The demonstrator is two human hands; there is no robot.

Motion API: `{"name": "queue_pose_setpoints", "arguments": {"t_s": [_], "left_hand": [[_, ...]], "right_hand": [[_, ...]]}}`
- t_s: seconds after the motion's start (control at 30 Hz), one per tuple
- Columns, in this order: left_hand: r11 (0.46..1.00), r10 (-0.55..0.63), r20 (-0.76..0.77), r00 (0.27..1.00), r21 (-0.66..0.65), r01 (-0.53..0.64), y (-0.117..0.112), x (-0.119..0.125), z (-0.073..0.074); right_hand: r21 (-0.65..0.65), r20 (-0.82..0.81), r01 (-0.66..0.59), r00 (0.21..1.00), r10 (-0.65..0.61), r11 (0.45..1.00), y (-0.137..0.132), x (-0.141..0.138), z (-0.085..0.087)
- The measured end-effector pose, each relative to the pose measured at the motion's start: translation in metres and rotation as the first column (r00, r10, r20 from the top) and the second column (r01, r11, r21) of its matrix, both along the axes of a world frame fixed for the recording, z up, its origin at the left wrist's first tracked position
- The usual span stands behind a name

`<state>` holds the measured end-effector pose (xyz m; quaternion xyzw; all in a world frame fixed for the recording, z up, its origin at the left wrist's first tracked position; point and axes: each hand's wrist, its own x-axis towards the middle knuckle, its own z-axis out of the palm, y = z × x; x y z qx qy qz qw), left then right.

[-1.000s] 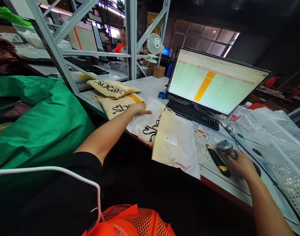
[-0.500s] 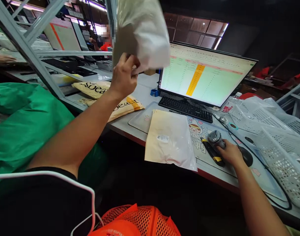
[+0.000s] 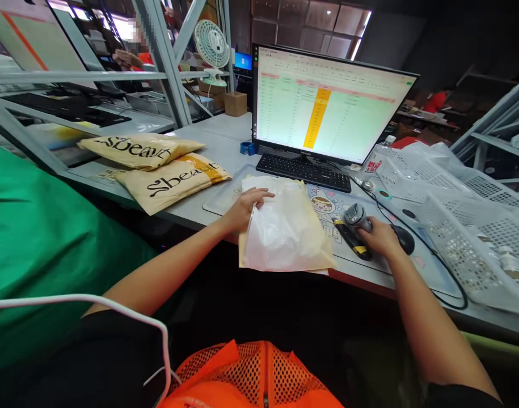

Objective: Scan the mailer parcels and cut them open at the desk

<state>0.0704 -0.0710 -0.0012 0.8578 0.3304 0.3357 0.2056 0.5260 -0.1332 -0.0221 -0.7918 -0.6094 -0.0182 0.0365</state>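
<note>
My left hand point(image 3: 245, 209) is closed on the left edge of a white, clear-fronted plastic mailer bag point(image 3: 287, 232), which lies at the front edge of the desk. The bag covers most of another mailer, whose beige border shows around it. To the right, my right hand point(image 3: 383, 238) wraps round the handle of a grey barcode scanner point(image 3: 355, 216), its head tilted up above the desk mat. Just left of that hand is a black-and-yellow utility knife point(image 3: 351, 240). A black mouse point(image 3: 404, 239) sits behind my right wrist.
Two beige printed mailers point(image 3: 174, 181) lie at the left. A monitor point(image 3: 327, 107) and keyboard point(image 3: 304, 171) stand behind the mat. White perforated baskets point(image 3: 467, 255) and the scanner cable point(image 3: 452, 283) occupy the right. Metal frame bars point(image 3: 168, 62) rise at left; a person sits beyond.
My left hand has come down from in front of the monitor and laid the white bag over the mailer on the desk. My right hand keeps hold of the scanner. The view has turned left.
</note>
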Motion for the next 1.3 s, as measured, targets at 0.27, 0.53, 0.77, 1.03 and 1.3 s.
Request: {"name": "queue_pose_setpoints", "arguments": {"t_s": [0.27, 0.53, 0.77, 1.03, 1.3], "left_hand": [[0.981, -0.152, 0.059, 0.987, -0.109, 0.158, -0.012, -0.008, 0.007], [0.998, -0.054, 0.064, 0.996, 0.047, 0.051, -0.003, -0.018, -0.004], [0.996, -0.056, 0.026, 0.998, 0.077, 0.053, 0.006, -0.039, -0.015], [0.979, -0.046, -0.201, 0.978, 0.184, 0.084, 0.014, -0.079, -0.041], [0.978, -0.026, -0.167, 0.986, 0.200, 0.060, 0.052, -0.054, -0.063]], "right_hand": [[0.104, -0.340, 0.055, 0.940, -0.016, 0.993, 0.007, 0.008, 0.054], [-0.093, -0.588, -0.182, 0.804, 0.094, 0.979, 0.021, -0.021, 0.160], [-0.121, -0.589, -0.298, 0.789, 0.173, 0.947, 0.050, -0.052, 0.161], [-0.092, -0.369, -0.086, 0.928, 0.047, 0.992, 0.075, -0.035, 0.094], [0.044, -0.152, 0.312, 0.941, -0.302, 0.949, 0.083, -0.032, 0.016]]}}
